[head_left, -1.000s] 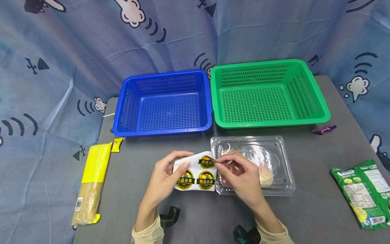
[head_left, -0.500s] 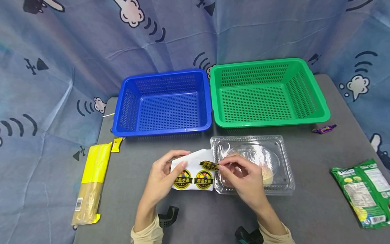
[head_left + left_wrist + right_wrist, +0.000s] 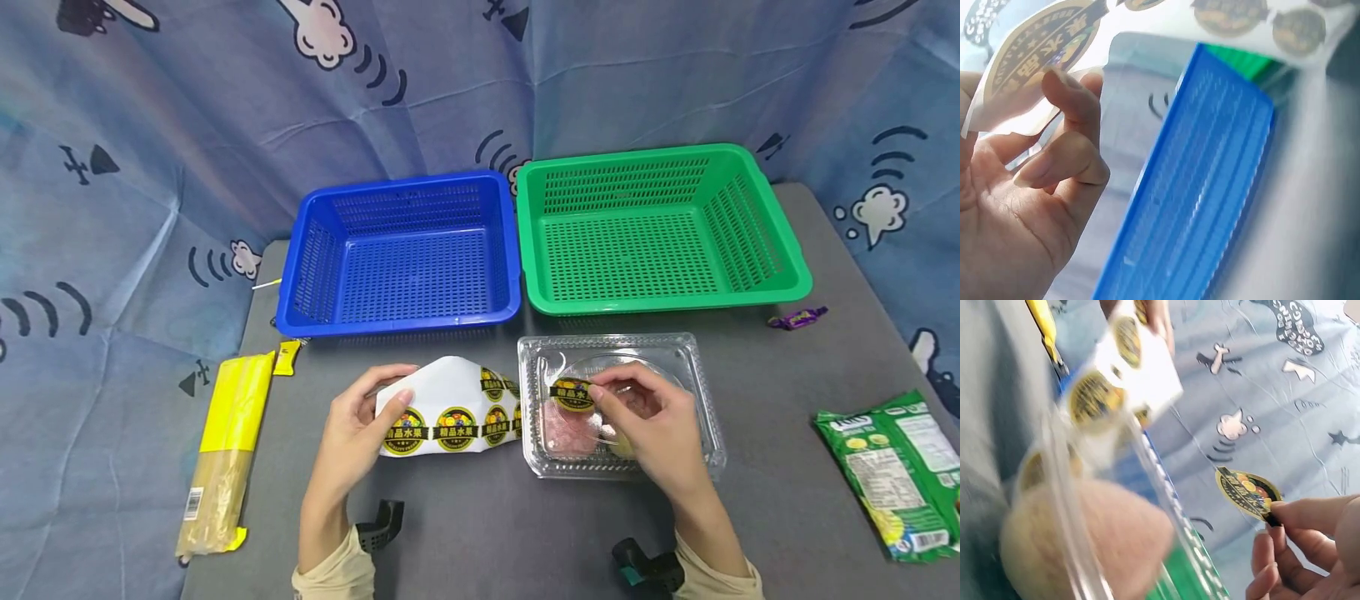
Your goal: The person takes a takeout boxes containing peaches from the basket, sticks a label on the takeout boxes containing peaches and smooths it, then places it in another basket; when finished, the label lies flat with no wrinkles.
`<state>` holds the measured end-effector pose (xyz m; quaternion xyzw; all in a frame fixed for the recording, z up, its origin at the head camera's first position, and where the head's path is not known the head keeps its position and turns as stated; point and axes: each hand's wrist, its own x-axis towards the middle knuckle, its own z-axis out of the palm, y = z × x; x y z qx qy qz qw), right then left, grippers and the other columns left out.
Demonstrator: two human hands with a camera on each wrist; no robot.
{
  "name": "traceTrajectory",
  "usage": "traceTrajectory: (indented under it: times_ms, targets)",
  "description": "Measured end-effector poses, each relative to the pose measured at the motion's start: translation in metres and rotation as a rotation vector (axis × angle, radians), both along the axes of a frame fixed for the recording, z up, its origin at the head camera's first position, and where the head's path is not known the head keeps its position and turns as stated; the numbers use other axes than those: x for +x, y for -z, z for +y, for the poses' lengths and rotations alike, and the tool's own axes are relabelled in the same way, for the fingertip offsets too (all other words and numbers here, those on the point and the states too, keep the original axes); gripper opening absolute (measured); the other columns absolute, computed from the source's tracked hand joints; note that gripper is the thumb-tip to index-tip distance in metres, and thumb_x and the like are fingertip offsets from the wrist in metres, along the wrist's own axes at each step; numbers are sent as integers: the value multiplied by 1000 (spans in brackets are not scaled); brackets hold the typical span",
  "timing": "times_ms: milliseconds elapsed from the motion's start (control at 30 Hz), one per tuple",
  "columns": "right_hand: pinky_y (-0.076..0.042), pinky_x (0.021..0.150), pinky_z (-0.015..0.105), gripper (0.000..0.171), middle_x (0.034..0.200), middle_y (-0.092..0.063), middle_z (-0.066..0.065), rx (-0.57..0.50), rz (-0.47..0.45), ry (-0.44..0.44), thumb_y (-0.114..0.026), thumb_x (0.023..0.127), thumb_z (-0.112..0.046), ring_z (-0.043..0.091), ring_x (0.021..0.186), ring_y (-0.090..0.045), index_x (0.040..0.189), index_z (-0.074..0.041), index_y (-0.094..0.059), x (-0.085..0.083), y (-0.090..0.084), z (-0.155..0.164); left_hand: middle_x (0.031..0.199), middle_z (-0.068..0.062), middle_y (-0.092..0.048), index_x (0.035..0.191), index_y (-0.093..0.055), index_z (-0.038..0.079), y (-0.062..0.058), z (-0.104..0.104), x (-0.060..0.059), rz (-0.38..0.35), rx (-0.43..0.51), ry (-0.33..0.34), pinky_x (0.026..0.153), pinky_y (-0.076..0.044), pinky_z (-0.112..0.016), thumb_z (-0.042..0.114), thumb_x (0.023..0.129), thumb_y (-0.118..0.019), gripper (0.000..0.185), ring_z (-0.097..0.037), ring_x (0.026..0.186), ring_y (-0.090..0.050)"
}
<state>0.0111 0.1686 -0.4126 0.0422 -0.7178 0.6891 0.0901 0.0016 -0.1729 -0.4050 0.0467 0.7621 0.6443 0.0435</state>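
Note:
A white backing strip (image 3: 450,408) printed with round black-and-yellow fruit stickers is held in front of me, and my left hand (image 3: 352,425) pinches its left end. The left wrist view shows that strip (image 3: 1054,44) curving over my fingers (image 3: 1066,144). My right hand (image 3: 637,412) pinches one peeled round sticker (image 3: 572,393) by its edge, just above the lid of a clear plastic clamshell box (image 3: 705,392) with pale food inside. In the right wrist view the sticker (image 3: 1247,492) hangs from my fingertips (image 3: 1294,515) over the box (image 3: 1072,525).
An empty blue basket (image 3: 405,254) and an empty green basket (image 3: 660,229) stand side by side behind the box. A long yellow packet (image 3: 225,450) lies at the left, a green snack bag (image 3: 896,471) at the right, a small purple candy (image 3: 798,317) near the green basket.
My right hand peeled one sticker off the strip and carried it right, over the clamshell lid. My left hand drew the strip to the left, showing more stickers.

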Motion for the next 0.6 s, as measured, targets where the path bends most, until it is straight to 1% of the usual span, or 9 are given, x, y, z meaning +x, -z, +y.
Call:
traceTrajectory:
  times_ms: [100,167,267,333,467,600]
  targets:
    - [-51,62,15,12,87,-72,0,74,-31,46,-72,91,16,6,68,-63,101,10,-73,-2,-2,10,123,-16,-70,131,-68,-1,6,-11,-1,0,-32,-22,84,-60,-20,2,101,-69,30,-7,97,-70]
    - [-51,64,15,12,88,-72,-4,142,-38,65,-72,92,14,6,70,-63,102,9,-74,-2,-2,16,124,-18,-70,131,-68,-2,10,-18,-1,-1,-48,-37,85,-59,-18,1,101,-69,30,-6,99,-70]
    - [-50,66,14,14,91,-71,-14,262,-38,87,-73,93,12,6,73,-62,105,5,-76,-2,-2,23,126,-20,-70,132,-67,-3,16,-25,-3,-10,-67,-53,87,-58,-16,0,102,-68,31,-3,100,-70]
    - [-49,69,13,16,93,-71,-17,316,-35,98,-73,92,11,5,76,-61,105,3,-77,-1,-1,27,126,-21,-70,132,-67,-3,21,-28,-4,-21,-79,-63,88,-57,-15,0,102,-67,31,-1,101,-70]
    - [-47,73,13,14,89,-68,-18,373,-44,116,-76,92,8,3,79,-59,103,0,-79,-1,-1,30,127,-24,-70,133,-67,-4,31,-33,-7,-47,-102,-79,88,-56,-14,0,103,-66,30,2,101,-69]
    - [-45,73,13,11,84,-67,-16,394,-65,141,-79,91,4,2,78,-57,99,-3,-80,-3,0,32,129,-26,-70,134,-67,-3,40,-35,-10,-76,-128,-95,88,-55,-13,0,104,-65,30,3,103,-69]
